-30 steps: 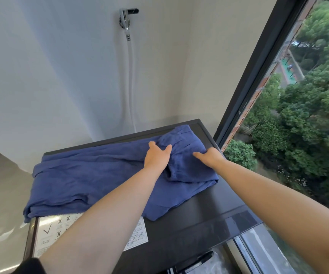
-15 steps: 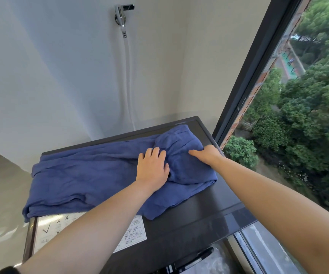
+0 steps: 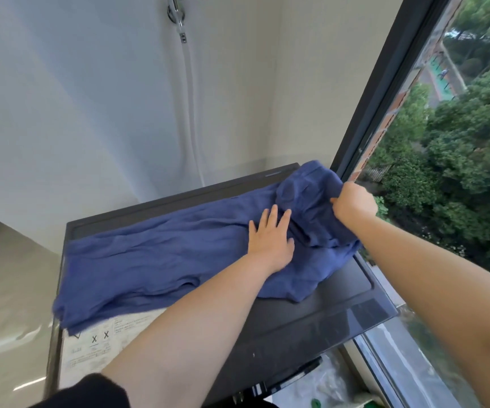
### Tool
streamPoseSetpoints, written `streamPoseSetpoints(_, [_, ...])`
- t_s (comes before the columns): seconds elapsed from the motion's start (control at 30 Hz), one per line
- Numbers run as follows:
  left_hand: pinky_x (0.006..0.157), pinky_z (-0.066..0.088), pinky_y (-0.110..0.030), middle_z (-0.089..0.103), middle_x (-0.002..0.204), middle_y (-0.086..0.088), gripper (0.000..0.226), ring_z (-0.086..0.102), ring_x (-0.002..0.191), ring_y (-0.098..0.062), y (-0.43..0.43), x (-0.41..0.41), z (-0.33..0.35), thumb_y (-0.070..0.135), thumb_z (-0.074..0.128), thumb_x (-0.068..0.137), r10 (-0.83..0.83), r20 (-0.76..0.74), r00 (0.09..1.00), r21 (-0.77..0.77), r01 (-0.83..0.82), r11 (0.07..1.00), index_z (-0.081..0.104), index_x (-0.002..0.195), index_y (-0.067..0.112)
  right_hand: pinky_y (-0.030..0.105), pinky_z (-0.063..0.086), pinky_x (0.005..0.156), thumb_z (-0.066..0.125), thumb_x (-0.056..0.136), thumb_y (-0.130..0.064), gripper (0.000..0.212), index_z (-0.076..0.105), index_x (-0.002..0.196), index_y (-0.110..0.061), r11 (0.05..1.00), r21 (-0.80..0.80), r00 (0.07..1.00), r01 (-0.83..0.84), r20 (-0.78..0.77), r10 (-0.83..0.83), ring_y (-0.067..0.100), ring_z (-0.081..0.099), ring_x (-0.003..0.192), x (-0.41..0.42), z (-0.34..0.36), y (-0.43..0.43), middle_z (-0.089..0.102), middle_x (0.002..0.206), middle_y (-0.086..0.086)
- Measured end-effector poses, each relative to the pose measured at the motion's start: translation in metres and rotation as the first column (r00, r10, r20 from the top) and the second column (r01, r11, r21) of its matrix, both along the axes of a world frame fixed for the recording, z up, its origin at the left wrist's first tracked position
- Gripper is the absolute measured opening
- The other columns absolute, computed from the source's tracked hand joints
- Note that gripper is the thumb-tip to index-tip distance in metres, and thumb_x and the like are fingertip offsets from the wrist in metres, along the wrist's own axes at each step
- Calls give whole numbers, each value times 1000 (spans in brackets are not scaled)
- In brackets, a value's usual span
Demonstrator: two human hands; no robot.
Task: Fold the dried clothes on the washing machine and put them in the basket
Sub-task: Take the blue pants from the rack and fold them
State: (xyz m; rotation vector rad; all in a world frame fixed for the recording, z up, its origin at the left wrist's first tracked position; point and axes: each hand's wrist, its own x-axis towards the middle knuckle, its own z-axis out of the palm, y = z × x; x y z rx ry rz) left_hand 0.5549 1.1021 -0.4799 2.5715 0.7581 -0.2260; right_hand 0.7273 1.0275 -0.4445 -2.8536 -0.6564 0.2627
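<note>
Right hand has come up off the cloth since half a second ago: it was lying on the right end of the blue garment, and now it's got that end bunched in curled fingers and raised off the washing machine top near the back right corner. Fingertips are buried in the fabric, so I can't tell exactly how they pinch. Left hand hasn't really gone anywhere, palm down on the garment with fingers straight and a little spread, pressing it flat just left of the raised bit. Only the one head view here, so that's all there is to go on. The garment lies long-ways across the top, running from the front left corner, where it overlaps the instruction sticker, to the back right corner by the window frame. So the free end is on the right hand's side, and the left hand sits right where the crease would go. My guess is the right end gets carried leftward over that line. No basket in sight, so we're early in the job.
</note>
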Motion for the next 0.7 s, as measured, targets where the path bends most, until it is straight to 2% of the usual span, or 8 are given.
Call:
streamPoseSetpoints(0.13, [116,7,-53,20,155,-3,49,7,146,-22,15,-38,-4,30,34,101,10,54,998,264,-24,964,28,147,17,34,39,63,54,94,-16,21,52,109,-1,998,-54,992,15,128,-8,36,61,93,-2,15,4,63,100,18])
streamPoseSetpoints(0.2, [116,7,-55,20,156,-4,48,7,146,-23,29,-59,-7,33,32,101,41,21,999,328,-45,944,29,147,19,33,38,61,53,94,-14,19,52,108,-2,998,-54,987,-17,161,25,35,61,89,-11,20,11,63,98,17])
streamPoseSetpoints(0.3, [113,1,-60,-3,160,-3,54,-10,147,-26,44,-83,-13,41,26,101,65,-97,993,309,-32,951,14,152,25,31,36,58,50,93,-13,17,52,106,-3,996,-45,975,-83,202,91,33,60,84,-34,30,21,63,96,15])
streamPoseSetpoints(0.4, [111,-2,-63,-18,158,-3,60,-20,145,-27,53,-95,-14,45,28,100,56,-168,984,200,-21,980,1,152,31,28,33,56,49,91,-15,15,54,102,-6,988,-35,964,-154,214,157,28,51,72,-64,44,32,62,92,12])
streamPoseSetpoints(0.5, [112,1,-60,-14,160,-2,61,-17,146,-25,61,-102,-10,40,34,100,11,-137,991,114,5,993,6,152,29,29,33,57,50,90,-21,11,51,92,-10,962,-19,949,-272,159,272,26,49,72,-96,49,42,56,83,7])
streamPoseSetpoints(0.63, [116,5,-53,6,160,0,54,-3,147,-19,77,-115,-2,30,35,101,5,-15,1000,145,-3,989,17,151,19,30,35,56,50,92,-42,39,44,67,-12,923,-11,919,-384,-104,381,24,51,70,-137,38,49,50,67,2])
streamPoseSetpoints(0.67, [117,5,-52,9,159,1,53,-1,147,-18,83,-121,-1,28,34,101,12,-9,1000,169,-11,986,18,151,18,30,37,59,46,94,-43,38,48,71,-13,923,5,918,-384,-105,382,23,53,74,-145,33,50,55,73,3])
streamPoseSetpoints(0.7, [117,5,-50,10,159,2,52,0,147,-18,88,-127,-1,27,33,102,21,-15,1000,192,-18,981,18,151,18,31,41,66,42,96,-41,34,55,86,-12,918,5,916,-397,-58,396,24,55,88,-152,26,51,60,89,5])
